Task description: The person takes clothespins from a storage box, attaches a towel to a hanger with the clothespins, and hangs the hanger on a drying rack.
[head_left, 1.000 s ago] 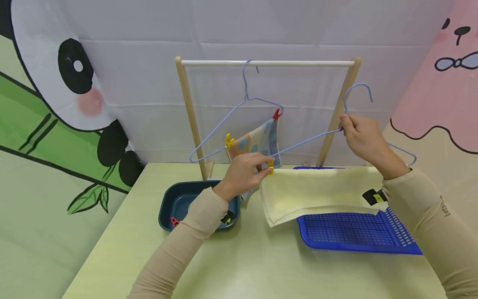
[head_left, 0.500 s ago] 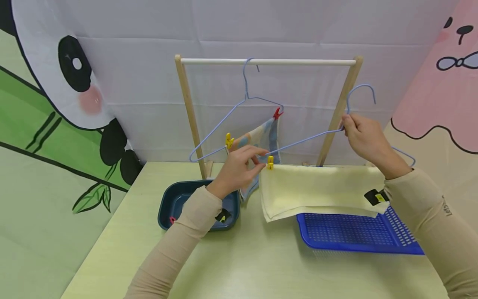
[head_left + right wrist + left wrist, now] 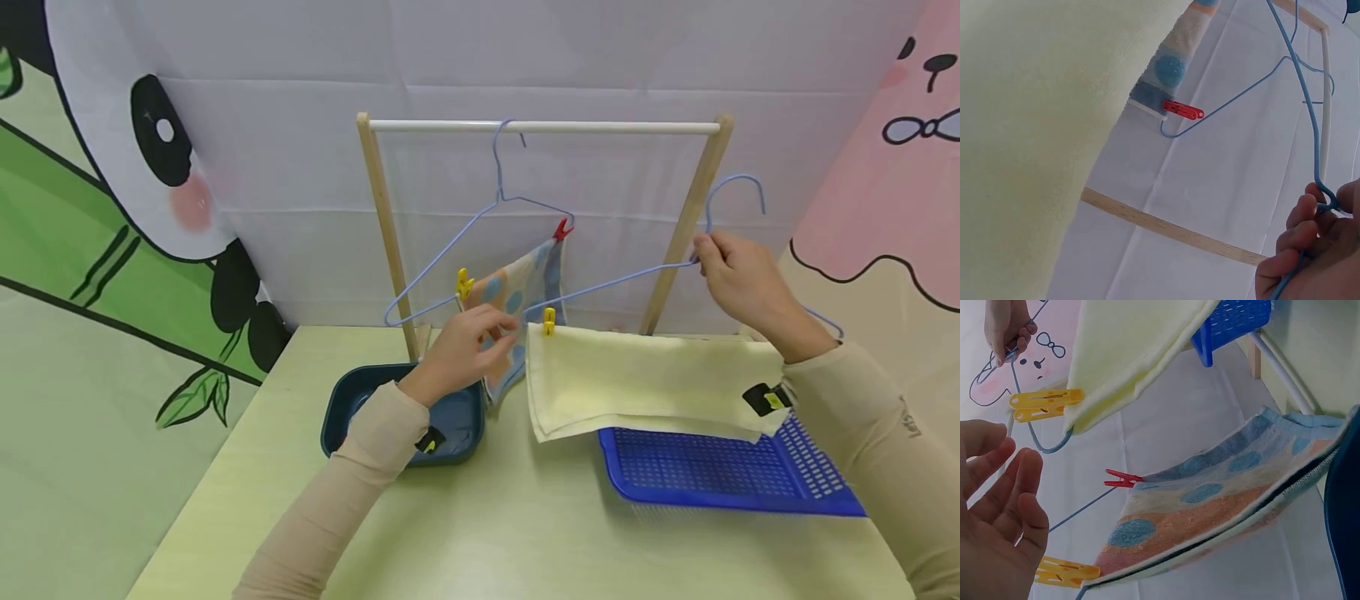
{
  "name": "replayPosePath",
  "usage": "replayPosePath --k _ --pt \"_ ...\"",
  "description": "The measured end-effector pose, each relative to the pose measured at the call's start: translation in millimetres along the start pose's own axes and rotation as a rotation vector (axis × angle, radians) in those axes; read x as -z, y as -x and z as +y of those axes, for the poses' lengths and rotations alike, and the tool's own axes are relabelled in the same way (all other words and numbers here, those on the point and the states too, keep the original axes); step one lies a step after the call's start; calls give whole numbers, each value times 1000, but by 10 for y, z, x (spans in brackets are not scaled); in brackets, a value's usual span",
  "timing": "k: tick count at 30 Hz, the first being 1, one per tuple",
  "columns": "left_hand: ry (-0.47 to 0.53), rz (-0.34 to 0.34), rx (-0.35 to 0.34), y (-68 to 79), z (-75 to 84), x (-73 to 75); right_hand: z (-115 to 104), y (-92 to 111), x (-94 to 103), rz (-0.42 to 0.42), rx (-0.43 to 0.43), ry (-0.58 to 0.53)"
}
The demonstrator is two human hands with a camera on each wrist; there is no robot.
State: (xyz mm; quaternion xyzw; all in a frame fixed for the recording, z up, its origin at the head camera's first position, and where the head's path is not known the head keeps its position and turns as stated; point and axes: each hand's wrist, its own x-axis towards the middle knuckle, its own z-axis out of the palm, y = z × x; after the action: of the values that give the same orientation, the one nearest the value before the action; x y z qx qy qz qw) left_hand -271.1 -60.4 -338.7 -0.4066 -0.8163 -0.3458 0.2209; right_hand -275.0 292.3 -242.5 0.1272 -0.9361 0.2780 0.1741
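Note:
My right hand grips a blue wire hanger at the neck, below its hook. Over the hanger hangs a folded pale yellow towel. A yellow clothespin clips the towel's left top corner to the hanger, and in the left wrist view this clothespin is closed on the towel edge. My left hand holds nothing; its fingers are loosely bent, just left of that clothespin. The towel's right end is partly behind my right wrist.
A wooden rack with a white bar carries another blue hanger. From it hangs a dotted cloth, held by a red clothespin and a yellow one. A dark blue tray stands left, a blue basket under the towel.
My left hand has let go of the yellow clothespin and drawn back to the left. The clothespin stays on the towel. My right hand keeps holding the hanger, nearly still.

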Motion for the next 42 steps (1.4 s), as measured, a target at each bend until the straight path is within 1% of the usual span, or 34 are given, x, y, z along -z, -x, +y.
replayPosePath --k 4,8,12,16,24,27,31,34,39,40,42 --pt "-25 -83 53 113 -70 52 31 14 35 -25 -20 16" --pt "-39 -185 125 251 -149 156 50 42 54 -42 -40 30" --pt "-70 -273 194 370 -274 259 91 57 65 -59 -54 25" --pt "-116 -333 245 476 -370 340 117 62 71 -65 -66 21" --pt "-158 -459 324 652 -528 416 129 73 75 -61 -62 22" --pt "-163 -506 365 700 -584 453 135 78 74 -58 -63 19" --pt "-173 -572 390 734 -670 505 134 87 74 -54 -69 12" --pt "-212 -653 413 747 -733 529 134 89 74 -52 -68 11" --pt "-265 -857 543 804 -796 532 138 87 69 -59 -61 9" --pt "-272 -892 562 821 -804 529 138 89 68 -61 -62 8" --pt "-276 -935 594 860 -821 519 136 92 66 -67 -66 6"
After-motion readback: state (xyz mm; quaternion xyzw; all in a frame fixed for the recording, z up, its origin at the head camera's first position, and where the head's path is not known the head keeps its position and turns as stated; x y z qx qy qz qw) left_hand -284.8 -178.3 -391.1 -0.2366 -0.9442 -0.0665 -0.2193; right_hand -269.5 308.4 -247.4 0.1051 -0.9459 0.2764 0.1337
